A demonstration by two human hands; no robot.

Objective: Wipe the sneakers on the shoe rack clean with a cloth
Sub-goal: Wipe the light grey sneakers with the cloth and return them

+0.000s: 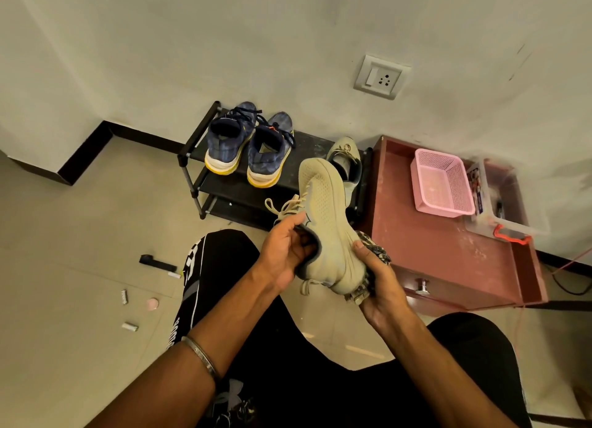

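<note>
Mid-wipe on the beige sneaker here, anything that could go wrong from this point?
1. The beige sneaker is held in the air; the left hand has a grip only at its collar, so it could slip.
2. Its loose laces dangle and may snag the fingers.
3. The cloth is bunched in the right hand, so little clean cloth may meet the shoe.

A home's entry corner; low shoe rack [198, 158] against a plain wall, tiled floor [80, 235], wall socket [379, 77].
</note>
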